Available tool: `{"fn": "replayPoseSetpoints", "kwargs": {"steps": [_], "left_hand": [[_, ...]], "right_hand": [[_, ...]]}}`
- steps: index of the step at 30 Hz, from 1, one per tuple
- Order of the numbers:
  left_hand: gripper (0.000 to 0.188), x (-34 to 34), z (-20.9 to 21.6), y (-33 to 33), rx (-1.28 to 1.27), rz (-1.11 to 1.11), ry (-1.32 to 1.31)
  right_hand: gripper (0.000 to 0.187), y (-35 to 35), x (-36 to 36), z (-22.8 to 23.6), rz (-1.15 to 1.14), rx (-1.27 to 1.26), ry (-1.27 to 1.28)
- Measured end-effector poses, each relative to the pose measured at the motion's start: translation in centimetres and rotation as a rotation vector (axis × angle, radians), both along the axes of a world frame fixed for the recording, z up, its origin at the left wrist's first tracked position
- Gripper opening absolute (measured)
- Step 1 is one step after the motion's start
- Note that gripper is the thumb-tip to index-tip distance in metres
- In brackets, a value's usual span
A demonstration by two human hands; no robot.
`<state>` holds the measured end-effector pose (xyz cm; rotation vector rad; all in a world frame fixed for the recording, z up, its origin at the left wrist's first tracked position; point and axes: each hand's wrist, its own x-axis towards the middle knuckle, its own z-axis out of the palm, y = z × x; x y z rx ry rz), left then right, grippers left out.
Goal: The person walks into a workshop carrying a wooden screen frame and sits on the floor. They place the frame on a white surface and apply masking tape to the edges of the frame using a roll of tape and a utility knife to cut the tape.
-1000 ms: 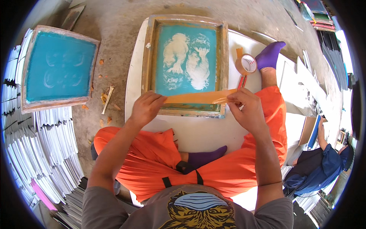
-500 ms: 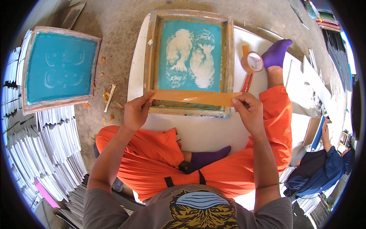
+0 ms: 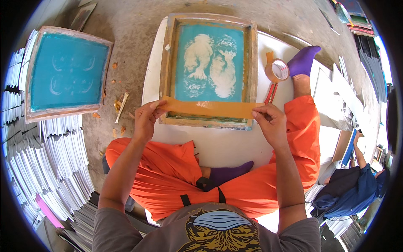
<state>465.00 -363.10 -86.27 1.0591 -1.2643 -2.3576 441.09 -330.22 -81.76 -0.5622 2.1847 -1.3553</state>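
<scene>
A strip of brown packing tape [image 3: 210, 109] is stretched level between my two hands, over the near part of a wooden-framed printing screen [image 3: 166, 63]. My left hand [image 3: 147, 119] pinches the strip's left end beside the frame's left edge. At the other end, my right hand [image 3: 270, 122] grips the tape between thumb and fingers near the frame's right side. The screen has teal mesh with two pale animal figures and lies on a white board [image 3: 201, 145]. Whether the strip touches the screen I cannot tell.
Right of the screen are a tape roll [image 3: 277, 70] and a red cutter knife [image 3: 271, 93]. A second teal screen [image 3: 67, 69] rests at left by stacked white sheets [image 3: 50, 164]. A brush-like stick [image 3: 122, 107] lies on the floor. Another person [image 3: 348, 189] is at the right.
My left hand has shifted slightly left, and my right hand slightly left and down. The tape strip now shows its face more broadly and hangs flatter across the frame.
</scene>
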Motion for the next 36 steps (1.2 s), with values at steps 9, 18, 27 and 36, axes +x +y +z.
{"fn": "replayPoseSetpoints", "kwargs": {"steps": [9, 18, 27, 36], "left_hand": [[0.035, -0.3, -1.4, 0.4, -0.187, 0.018, -0.272], [0.046, -0.9, -0.6, 0.3, -0.24, -0.065, -0.377], [0.03, -0.9, -1.4, 0.2, -0.167, -0.095, -0.441], [0.025, -0.4, -2.3, -0.4, -0.325, -0.187, -0.461]], "right_hand": [[0.016, -0.5, 1.5, -1.0, -0.021, 0.066, -0.013], [0.009, -0.5, 1.9, -3.4, -0.148, -0.057, -0.131], [0.006, 0.0, 2.3, -5.4, -0.183, 0.013, -0.147], [0.008, -0.2, 2.4, -6.9, 0.041, 0.18, 0.28]]}}
